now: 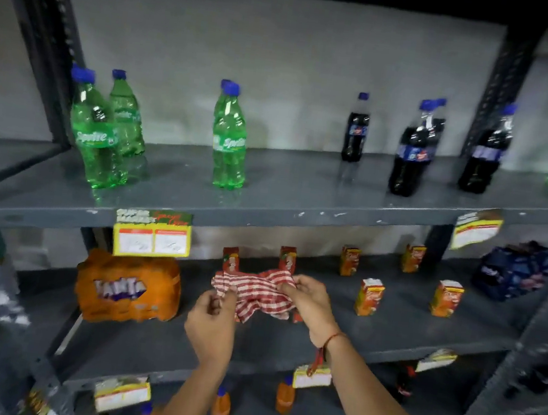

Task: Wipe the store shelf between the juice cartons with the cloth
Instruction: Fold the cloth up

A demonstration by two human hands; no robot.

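Note:
A red-and-white checked cloth (pixel 255 291) is held up between both hands, above the grey middle shelf (pixel 406 330). My left hand (pixel 211 327) pinches its lower left corner. My right hand (pixel 309 301) grips its upper right edge. Several small orange juice cartons stand on that shelf: two partly hidden behind the cloth (pixel 231 259) (pixel 287 259), others to the right (pixel 369 296) (pixel 446 298) (pixel 349 260) (pixel 413 258).
An orange shrink-wrapped Fanta pack (pixel 128 287) sits at the shelf's left. A dark blue pack (pixel 513 269) lies at the right. Green Sprite bottles (pixel 229 136) and dark cola bottles (pixel 412 148) stand on the shelf above. Price tags (pixel 151 237) hang from the shelf edges.

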